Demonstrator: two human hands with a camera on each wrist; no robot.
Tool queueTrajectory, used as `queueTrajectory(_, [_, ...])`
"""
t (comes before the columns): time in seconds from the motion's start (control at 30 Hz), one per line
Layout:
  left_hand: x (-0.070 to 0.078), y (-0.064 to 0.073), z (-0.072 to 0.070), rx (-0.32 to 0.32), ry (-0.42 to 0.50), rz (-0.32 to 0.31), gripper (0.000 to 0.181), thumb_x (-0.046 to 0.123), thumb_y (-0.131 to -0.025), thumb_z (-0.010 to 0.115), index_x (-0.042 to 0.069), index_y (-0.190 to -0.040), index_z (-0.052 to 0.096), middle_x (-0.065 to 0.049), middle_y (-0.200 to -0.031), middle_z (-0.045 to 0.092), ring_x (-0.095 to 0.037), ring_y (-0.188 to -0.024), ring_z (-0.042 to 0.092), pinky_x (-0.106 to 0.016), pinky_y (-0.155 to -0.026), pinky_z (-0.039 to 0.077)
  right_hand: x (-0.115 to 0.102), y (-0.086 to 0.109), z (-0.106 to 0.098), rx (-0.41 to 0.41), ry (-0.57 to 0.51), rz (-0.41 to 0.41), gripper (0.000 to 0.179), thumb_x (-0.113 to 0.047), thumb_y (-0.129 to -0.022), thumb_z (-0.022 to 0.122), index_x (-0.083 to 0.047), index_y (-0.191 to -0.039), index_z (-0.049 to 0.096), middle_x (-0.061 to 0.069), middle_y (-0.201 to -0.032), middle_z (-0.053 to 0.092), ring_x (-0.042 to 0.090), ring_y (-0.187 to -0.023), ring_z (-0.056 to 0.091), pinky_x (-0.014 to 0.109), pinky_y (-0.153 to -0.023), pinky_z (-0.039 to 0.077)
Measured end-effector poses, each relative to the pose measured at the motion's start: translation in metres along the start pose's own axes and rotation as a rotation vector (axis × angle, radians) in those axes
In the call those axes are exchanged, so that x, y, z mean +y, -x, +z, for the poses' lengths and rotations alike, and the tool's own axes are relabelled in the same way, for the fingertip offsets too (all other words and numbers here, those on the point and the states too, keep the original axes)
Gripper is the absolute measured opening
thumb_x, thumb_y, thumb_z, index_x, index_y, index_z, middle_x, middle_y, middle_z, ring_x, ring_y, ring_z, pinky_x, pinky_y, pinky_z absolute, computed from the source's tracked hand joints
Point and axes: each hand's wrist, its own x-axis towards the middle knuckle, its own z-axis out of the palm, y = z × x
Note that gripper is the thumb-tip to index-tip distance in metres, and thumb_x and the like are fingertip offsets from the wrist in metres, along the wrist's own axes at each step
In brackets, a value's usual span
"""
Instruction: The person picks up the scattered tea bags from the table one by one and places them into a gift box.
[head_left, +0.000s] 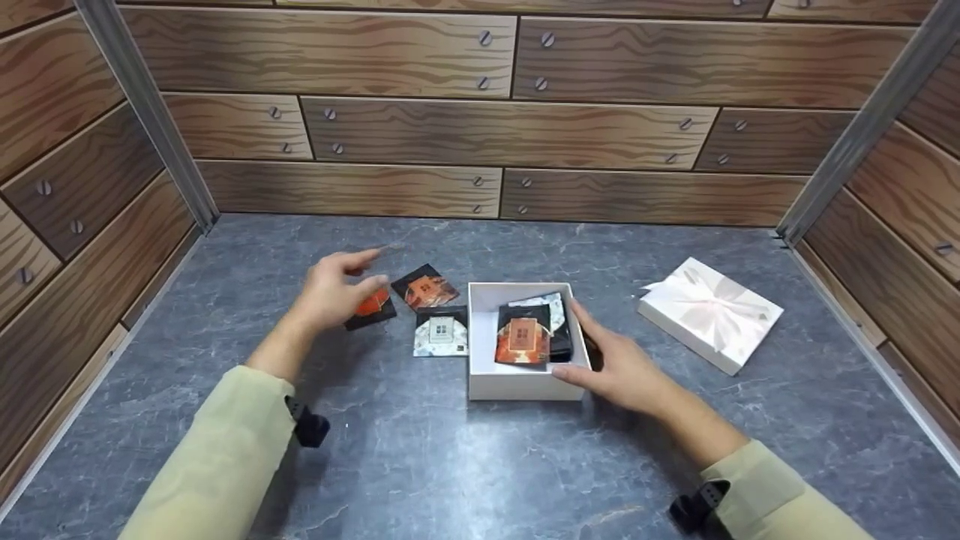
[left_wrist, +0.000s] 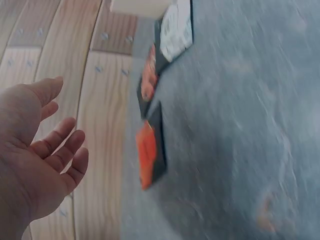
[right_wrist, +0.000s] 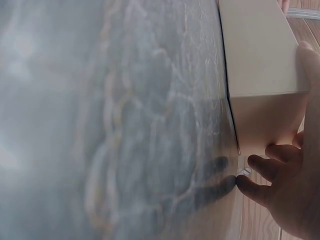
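Note:
My left hand (head_left: 330, 289) hovers with its fingers spread above an orange-and-black sachet (head_left: 375, 304), holding nothing. In the left wrist view the same sachet (left_wrist: 150, 150) lies apart from the hand (left_wrist: 45, 150). Beside it are a second orange-and-black sachet (head_left: 425, 288) and a white-and-black one (head_left: 441, 334) against the box. My right hand (head_left: 626, 371) grips the right wall of the open white box (head_left: 525, 387), thumb at the front corner and fingers along the side. Inside, an orange-and-black sachet (head_left: 523, 339) lies over white-and-black ones (head_left: 556, 307).
A white lid (head_left: 712, 311) with a pale bow-like pattern lies at the right of the grey marbled table (head_left: 390, 465). Wood-patterned panels (head_left: 495, 135) enclose the back and both sides, with metal posts (head_left: 150, 112) at the corners.

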Motion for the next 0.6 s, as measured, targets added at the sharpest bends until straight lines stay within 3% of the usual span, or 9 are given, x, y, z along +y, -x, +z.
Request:
queueTrajectory(0.37, [-0.055, 0.002, -0.003, -0.010, 0.031, -0.137, 0.060, 0.023, -0.104, 0.073, 0.007, -0.158, 0.051, -0.025, -0.162, 0.044, -0.042, -0.151, 0.037, -0.056, -0.121, 0.034, 0.001, 0.000, 0.001, -0.018, 0.001, 0.023, 0.110, -0.061, -0.090, 0.078, -0.018, -0.172, 0.019, 0.033, -0.149, 0.054, 0.048, -0.131, 0.058, 0.064, -0.110, 0.044])
queueTrajectory(0.6, [-0.071, -0.001, 0.001, -0.051, 0.095, -0.210, 0.072, 0.025, -0.103, 0.074, 0.012, -0.165, 0.040, -0.022, -0.168, 0.034, -0.043, -0.155, 0.029, -0.055, -0.124, 0.030, 0.000, 0.001, -0.001, -0.012, 0.000, 0.022, 0.108, -0.060, -0.090, 0.078, -0.018, -0.172, 0.020, 0.033, -0.148, 0.054, 0.047, -0.132, 0.058, 0.064, -0.111, 0.044])
